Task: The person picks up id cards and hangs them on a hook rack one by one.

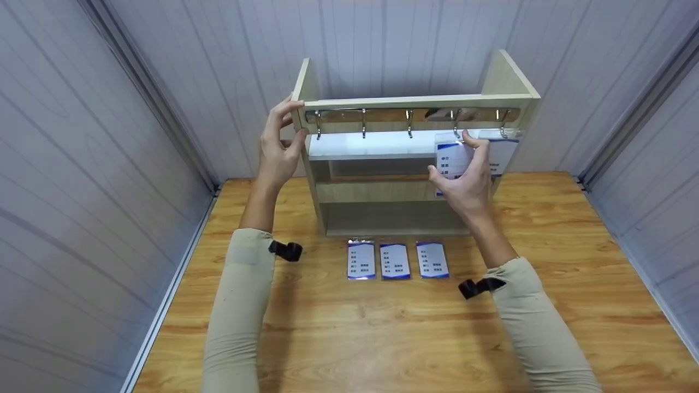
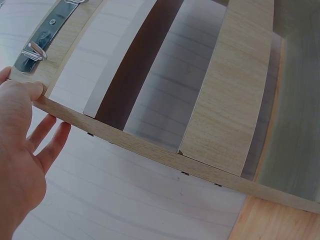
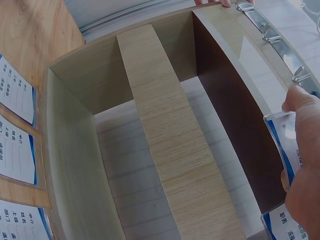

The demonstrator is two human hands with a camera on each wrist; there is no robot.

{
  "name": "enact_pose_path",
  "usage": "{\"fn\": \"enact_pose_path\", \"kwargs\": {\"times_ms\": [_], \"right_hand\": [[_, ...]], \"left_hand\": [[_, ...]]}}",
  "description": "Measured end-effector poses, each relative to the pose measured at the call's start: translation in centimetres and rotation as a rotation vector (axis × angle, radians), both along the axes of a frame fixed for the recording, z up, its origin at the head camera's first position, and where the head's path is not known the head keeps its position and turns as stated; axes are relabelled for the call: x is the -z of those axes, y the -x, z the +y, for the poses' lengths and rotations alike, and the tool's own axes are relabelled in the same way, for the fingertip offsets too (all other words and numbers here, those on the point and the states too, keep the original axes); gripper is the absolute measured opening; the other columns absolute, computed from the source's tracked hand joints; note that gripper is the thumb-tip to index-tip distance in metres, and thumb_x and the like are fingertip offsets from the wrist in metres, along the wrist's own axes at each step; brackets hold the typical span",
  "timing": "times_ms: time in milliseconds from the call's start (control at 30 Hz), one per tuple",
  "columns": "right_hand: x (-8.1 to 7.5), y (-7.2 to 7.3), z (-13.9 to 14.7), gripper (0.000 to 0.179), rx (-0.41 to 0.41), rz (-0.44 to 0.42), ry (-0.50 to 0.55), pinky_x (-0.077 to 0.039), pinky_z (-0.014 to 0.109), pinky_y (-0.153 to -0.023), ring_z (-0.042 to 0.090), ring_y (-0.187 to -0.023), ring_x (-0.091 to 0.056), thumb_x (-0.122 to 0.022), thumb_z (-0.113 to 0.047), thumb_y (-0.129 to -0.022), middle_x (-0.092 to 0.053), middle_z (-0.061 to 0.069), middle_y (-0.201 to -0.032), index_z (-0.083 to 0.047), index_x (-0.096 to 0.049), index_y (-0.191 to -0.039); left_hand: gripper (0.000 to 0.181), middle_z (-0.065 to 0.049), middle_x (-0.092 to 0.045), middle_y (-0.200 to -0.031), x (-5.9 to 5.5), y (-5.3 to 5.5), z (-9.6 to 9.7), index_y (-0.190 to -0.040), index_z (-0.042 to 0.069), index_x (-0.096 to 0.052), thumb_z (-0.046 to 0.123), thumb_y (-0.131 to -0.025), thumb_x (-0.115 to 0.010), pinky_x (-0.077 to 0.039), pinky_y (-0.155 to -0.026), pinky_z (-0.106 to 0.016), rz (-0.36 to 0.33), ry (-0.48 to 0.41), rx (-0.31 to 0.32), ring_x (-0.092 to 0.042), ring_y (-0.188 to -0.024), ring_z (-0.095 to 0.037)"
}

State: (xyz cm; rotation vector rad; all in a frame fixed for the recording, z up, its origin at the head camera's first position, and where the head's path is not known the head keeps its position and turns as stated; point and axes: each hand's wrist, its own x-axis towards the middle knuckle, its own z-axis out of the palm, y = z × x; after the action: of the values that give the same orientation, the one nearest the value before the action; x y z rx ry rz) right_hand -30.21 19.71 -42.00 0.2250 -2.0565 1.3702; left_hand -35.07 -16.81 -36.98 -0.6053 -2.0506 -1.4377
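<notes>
My left hand [image 1: 278, 155] grips the upper left side panel of a light wooden shelf [image 1: 377, 192], thumb in front and fingers around the edge. In my right hand [image 1: 471, 183] is a plastic-sleeved name badge [image 1: 449, 158], pinched near its top at the fourth hook [image 1: 455, 123]. Whether the badge's hole is on that hook cannot be told, since the thumb covers part of it. Another badge [image 1: 505, 153] hangs at the rightmost hook [image 1: 502, 124], partly behind the right hand. The metal hook rail [image 1: 385, 115] runs along the shelf's upper front.
Three more badges, a left one [image 1: 361, 261], a middle one [image 1: 394, 262] and a right one [image 1: 432, 261], lie in a row on the wood-grain table [image 1: 360, 333] before the shelf. Pale panelled walls [image 1: 393, 43] stand behind and at both sides.
</notes>
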Motion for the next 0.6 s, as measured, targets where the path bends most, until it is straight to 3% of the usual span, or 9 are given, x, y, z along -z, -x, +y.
{"fn": "enact_pose_path", "kwargs": {"times_ms": [233,600], "right_hand": [[0.25,0.22,-0.03,0.079,0.006,-0.036,-0.001,-0.052,0.037,-0.099,0.035,-0.124,-0.060,-0.089,-0.012,-0.086,-0.050,0.024,-0.167,0.004,-0.044,-0.149],[0.38,0.73,-0.68,0.077,0.053,0.017,-0.001,-0.050,0.043,-0.107,0.040,-0.128,-0.057,-0.091,-0.008,-0.084,-0.051,0.029,-0.163,0.008,-0.045,-0.144]], "left_hand": [[0.047,-0.015,-0.047,-0.178,0.18,0.09,0.17,-0.153,0.007,-0.059,0.000,-0.108,-0.066,-0.065,-0.084,-0.028,-0.008,-0.004,-0.012,-0.061,-0.150,-0.038],[0.046,-0.015,-0.047,-0.178,0.07,0.11,0.14,-0.153,0.008,-0.059,0.000,-0.108,-0.066,-0.067,-0.089,-0.036,-0.015,-0.005,-0.010,-0.061,-0.150,-0.040]]}}
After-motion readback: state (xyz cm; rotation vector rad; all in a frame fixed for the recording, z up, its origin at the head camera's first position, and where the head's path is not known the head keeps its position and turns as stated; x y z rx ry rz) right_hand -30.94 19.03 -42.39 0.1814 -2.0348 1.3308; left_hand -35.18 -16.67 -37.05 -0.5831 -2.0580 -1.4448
